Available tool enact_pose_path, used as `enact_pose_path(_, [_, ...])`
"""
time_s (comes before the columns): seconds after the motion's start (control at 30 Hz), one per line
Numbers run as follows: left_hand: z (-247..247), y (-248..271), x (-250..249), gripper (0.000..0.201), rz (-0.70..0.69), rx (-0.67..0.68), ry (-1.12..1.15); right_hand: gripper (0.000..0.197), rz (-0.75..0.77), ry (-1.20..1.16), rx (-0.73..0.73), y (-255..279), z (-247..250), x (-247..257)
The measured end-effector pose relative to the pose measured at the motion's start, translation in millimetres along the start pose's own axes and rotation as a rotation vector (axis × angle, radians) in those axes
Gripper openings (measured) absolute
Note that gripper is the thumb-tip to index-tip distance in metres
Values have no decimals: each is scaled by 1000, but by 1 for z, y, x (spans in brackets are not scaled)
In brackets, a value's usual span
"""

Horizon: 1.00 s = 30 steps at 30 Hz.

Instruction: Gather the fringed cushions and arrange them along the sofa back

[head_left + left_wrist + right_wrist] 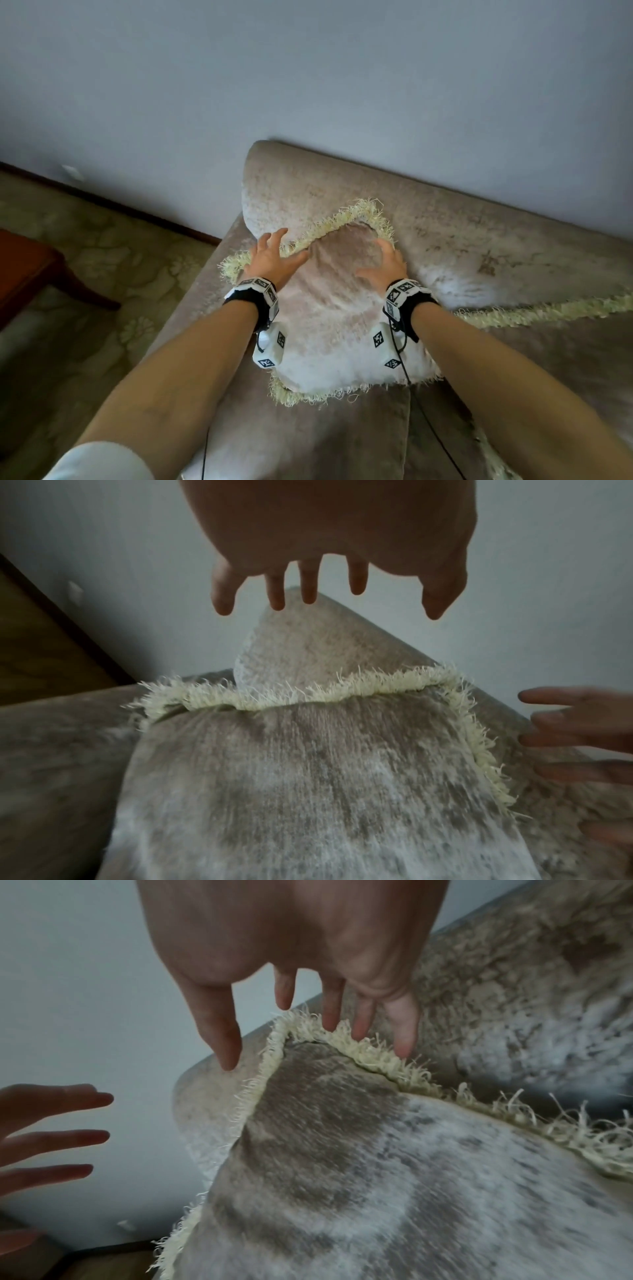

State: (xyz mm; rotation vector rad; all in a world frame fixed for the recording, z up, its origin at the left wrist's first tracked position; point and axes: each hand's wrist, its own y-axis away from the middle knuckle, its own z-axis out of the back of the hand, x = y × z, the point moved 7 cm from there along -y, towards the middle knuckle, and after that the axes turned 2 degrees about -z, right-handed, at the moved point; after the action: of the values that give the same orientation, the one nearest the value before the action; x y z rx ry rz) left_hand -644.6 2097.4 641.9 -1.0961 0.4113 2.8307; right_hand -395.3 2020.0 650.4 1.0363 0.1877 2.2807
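Taupe plush cushion [342, 308], cream fringe

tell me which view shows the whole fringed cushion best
The head view: the cushion shows nearly whole, leaning toward the sofa back, with fringe visible at top and bottom and both hands over its top edge. The left wrist view shows only its upper part and top fringe; the right wrist view shows one top corner close up.

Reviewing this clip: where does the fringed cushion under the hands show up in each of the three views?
Head: the fringed cushion lies centre, leaning on the sofa back.
Left wrist: it fills the lower middle, below the left hand.
Right wrist: lower right, its corner under the right hand.
Shared landmark: the cream fringe at its top corner.
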Motion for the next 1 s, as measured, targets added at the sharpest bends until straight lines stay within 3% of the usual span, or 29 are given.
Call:
enact_pose_path(0.33, [77, 124, 23, 71, 113, -322, -50, 80, 322, 11, 142, 61, -6, 44])
enact_pose_path(0.43, [93, 161, 36, 72, 153, -388, -56, 87, 366, -33, 253, 85, -23, 59])
enact_pose_path(0.5, [106, 186, 48, 71, 184, -430, -43, 91, 390, -44, 322, 103, -38, 71])
enact_pose_path(0.67, [140, 247, 85, 70, 278, -525, -35, 74, 492, 75, 343, 141, -78, 108])
enact_pose_path(0.77, [160, 286, 111, 71, 348, -577, -28, 75, 558, 133, 393, 172, -109, 132])
enact_pose_path(1.0, [199, 395, 197, 73, 530, -714, 20, 76, 727, 226, 542, 277, -206, 176])
